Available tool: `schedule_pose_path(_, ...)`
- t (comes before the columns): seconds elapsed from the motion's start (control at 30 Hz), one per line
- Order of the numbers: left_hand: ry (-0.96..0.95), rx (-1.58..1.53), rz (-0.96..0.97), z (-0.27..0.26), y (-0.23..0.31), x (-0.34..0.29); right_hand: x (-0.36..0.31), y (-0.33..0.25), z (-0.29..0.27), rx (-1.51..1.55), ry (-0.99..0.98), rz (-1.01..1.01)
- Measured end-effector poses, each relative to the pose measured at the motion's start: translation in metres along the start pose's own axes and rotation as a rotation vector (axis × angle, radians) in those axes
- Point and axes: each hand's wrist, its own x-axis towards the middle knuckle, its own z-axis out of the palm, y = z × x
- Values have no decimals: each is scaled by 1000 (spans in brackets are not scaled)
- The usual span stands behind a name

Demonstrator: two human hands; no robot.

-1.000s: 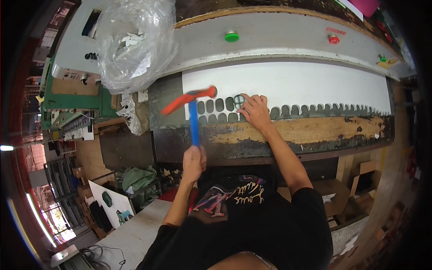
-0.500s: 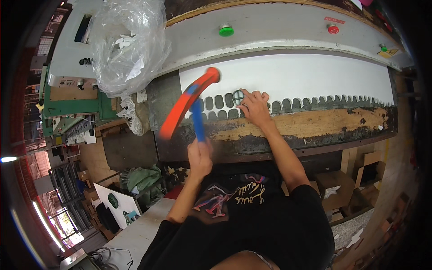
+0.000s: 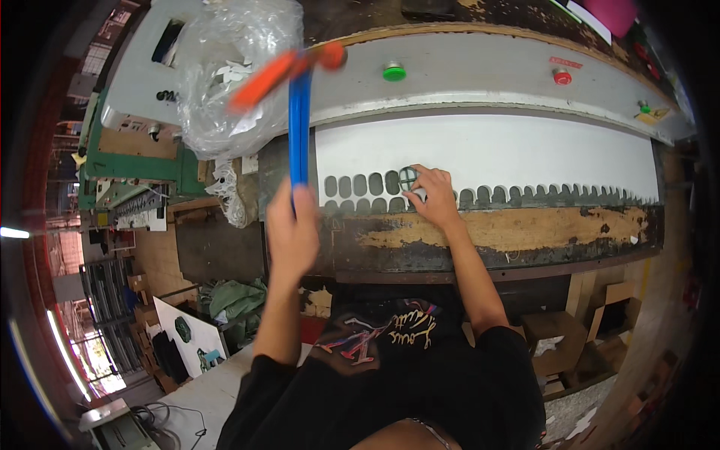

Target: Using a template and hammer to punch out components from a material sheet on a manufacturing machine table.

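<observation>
My left hand (image 3: 292, 229) is closed around the blue handle of a hammer (image 3: 299, 124), whose orange-red head is raised and a little blurred. With thumb and fingers, my right hand (image 3: 435, 193) grips a small dark green oval cutting die (image 3: 407, 179) with a cross brace inside. The die stands on a white sheet (image 3: 487, 142), beside a row of oval holes punched through it. Below them, rounded cutouts run along the sheet's near edge. The hammer head is up and left of the die, apart from it.
A grey machine beam with a green button (image 3: 394, 72) and a red button (image 3: 562, 76) spans behind the sheet. A clear plastic bag (image 3: 225, 82) of white scraps hangs at the left. The worn wooden bench edge (image 3: 487, 229) lies in front; cardboard boxes (image 3: 559, 334) are at lower right.
My left hand has swung the hammer up and to the left, away from the die. My right hand keeps its grip on the die; the whole view has shifted slightly.
</observation>
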Motion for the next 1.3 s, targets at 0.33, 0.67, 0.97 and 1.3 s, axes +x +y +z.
schedule_pose_path(0.33, 239, 591, 388, 34, 72, 189, 33, -45, 13, -190, -97, 353)
schedule_pose_path(0.67, 160, 262, 830, 84, 35, 88, -27, -28, -18, 1148, 439, 789)
schedule_pose_path(0.97, -317, -86, 124, 93, -41, -14, -24, -104, -25, 1479, 208, 559)
schedule_pose_path(1.3, -301, -466, -152, 40, -52, -31, 7, -156, -29, 1027, -35, 377)
